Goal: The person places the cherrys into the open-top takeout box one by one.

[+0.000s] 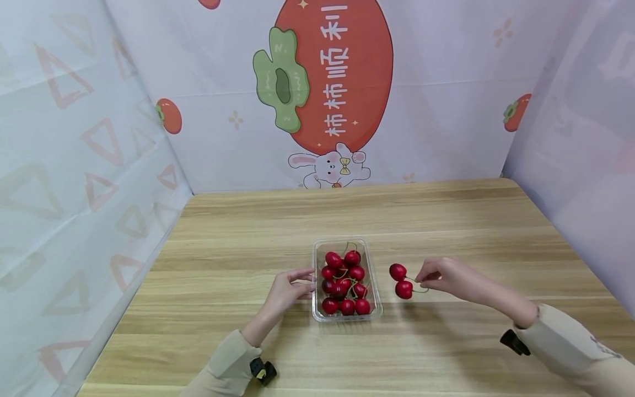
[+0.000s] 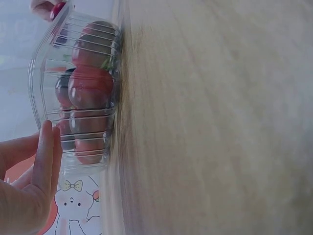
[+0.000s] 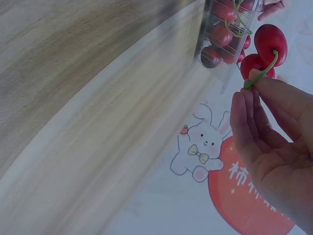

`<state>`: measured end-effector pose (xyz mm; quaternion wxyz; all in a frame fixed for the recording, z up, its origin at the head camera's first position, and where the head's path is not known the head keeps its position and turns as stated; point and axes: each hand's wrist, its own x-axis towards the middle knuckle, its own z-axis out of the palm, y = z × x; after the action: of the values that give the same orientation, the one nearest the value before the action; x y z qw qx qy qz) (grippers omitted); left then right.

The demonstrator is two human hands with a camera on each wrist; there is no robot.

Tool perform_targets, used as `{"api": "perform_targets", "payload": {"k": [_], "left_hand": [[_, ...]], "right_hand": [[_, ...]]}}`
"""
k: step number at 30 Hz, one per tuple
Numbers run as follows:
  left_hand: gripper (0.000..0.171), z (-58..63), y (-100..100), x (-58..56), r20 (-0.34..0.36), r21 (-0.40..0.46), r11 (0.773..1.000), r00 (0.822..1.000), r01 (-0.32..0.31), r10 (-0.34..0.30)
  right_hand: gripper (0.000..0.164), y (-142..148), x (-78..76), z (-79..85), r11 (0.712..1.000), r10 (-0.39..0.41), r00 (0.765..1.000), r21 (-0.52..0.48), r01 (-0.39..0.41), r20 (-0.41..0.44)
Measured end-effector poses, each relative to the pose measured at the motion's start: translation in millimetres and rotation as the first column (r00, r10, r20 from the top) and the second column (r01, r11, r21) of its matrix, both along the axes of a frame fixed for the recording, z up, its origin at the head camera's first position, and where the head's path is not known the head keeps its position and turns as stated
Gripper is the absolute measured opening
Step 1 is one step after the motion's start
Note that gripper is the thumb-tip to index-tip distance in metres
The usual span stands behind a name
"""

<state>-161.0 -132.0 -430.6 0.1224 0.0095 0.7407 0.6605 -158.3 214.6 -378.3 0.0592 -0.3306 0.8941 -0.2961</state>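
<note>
A clear plastic container (image 1: 347, 318) with several red cherries (image 1: 362, 306) in it stands on the table. At its left side, my left hand (image 1: 284, 291) touches the rim with extended fingers; in the left wrist view those fingers (image 2: 45, 152) lie along the ribbed wall. To the right of the container, my right hand (image 1: 444, 277) pinches thin green stems between thumb and fingertips. Two cherries hang from them, an upper cherry (image 1: 398, 271) and a lower cherry (image 1: 404, 290). In the right wrist view one held cherry (image 3: 270, 44) partly covers the other.
The wood-grain table (image 1: 258, 220) reaches back to a white cloth (image 1: 446, 127) printed with a large persimmon and a rabbit. Cloth walls (image 1: 84, 165) also rise at the left and right sides. A dark strap (image 1: 263, 371) sits at the left sleeve.
</note>
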Motion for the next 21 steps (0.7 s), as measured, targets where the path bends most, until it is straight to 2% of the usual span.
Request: {"api": "perform_targets", "payload": {"k": [6, 21], "left_hand": [[0.039, 0.1, 0.6, -0.3, -0.004, 0.015, 1.0, 1.0, 0.001, -0.001], [0.039, 0.1, 1.9, -0.2, -0.004, 0.005, 1.0, 1.0, -0.009, 0.009]], "right_hand": [[0.007, -11.8, -4.5, 2.5, 1.0, 0.025, 0.999, -0.018, -0.025, 0.029], [0.007, -39.8, -14.4, 0.4, 0.996, 0.081, 0.997, -0.026, -0.081, 0.009]]}}
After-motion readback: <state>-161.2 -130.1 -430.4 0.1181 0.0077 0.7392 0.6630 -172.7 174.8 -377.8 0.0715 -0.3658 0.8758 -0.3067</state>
